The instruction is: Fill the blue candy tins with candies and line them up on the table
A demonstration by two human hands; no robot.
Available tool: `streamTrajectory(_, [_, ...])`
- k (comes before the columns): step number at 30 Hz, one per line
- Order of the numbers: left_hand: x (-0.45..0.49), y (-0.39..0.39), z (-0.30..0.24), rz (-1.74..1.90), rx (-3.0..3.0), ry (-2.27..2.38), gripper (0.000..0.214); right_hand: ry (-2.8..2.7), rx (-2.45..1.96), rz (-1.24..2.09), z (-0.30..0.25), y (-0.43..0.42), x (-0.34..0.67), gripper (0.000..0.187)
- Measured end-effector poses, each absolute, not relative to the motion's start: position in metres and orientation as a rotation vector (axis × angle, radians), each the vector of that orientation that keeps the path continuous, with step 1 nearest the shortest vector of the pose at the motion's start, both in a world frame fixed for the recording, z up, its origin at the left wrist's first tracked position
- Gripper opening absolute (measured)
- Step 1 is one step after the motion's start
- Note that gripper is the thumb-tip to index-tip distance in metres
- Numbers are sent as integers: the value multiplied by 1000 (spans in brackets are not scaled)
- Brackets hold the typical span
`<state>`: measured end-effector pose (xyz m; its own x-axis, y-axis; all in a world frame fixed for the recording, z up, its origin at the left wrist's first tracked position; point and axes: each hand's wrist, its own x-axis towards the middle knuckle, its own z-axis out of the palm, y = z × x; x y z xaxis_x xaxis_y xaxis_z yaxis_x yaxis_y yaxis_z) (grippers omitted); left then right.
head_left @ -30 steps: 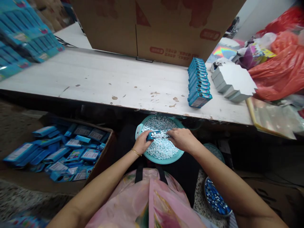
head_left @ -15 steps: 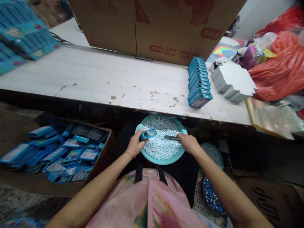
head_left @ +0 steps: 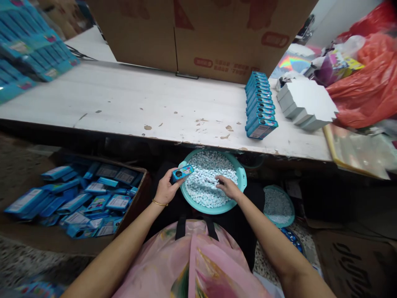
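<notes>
We count one small blue printed box (head_left: 182,173), held in the left hand (head_left: 166,189) at the left rim of one round teal basin (head_left: 214,210) of white pellets (head_left: 204,195); its lettering is too small to read surely. The right hand (head_left: 228,188) curls at the pellets; we cannot tell whether it holds anything. At least ten blue boxes (head_left: 260,107) stand in one row from near the white tabletop's (head_left: 124,99) front edge toward one brown cardboard carton (head_left: 149,37).

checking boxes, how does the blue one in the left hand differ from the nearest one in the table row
The held box is in the left hand; the row box stands on the table. The held box is alone; the row box is lined up with others. Both are blue with a dark spot.
</notes>
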<state>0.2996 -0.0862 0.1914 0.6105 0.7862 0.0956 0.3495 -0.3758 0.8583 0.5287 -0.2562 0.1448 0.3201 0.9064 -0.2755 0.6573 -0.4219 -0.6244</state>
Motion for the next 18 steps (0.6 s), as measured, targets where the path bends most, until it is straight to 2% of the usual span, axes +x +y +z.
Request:
streamTrajectory(4, [309, -87, 184, 613, 2016, 852, 39, -1428, -2075, 802, 197, -267, 544, 32])
streamTrajectory(9, [329, -99, 176, 534, 2110, 729, 41, -1658, -2144, 697, 260, -260, 541, 31])
streamTrajectory(18, [337, -115, 169, 448, 2161, 631, 42, -2093, -2567, 464, 312, -237, 499, 25])
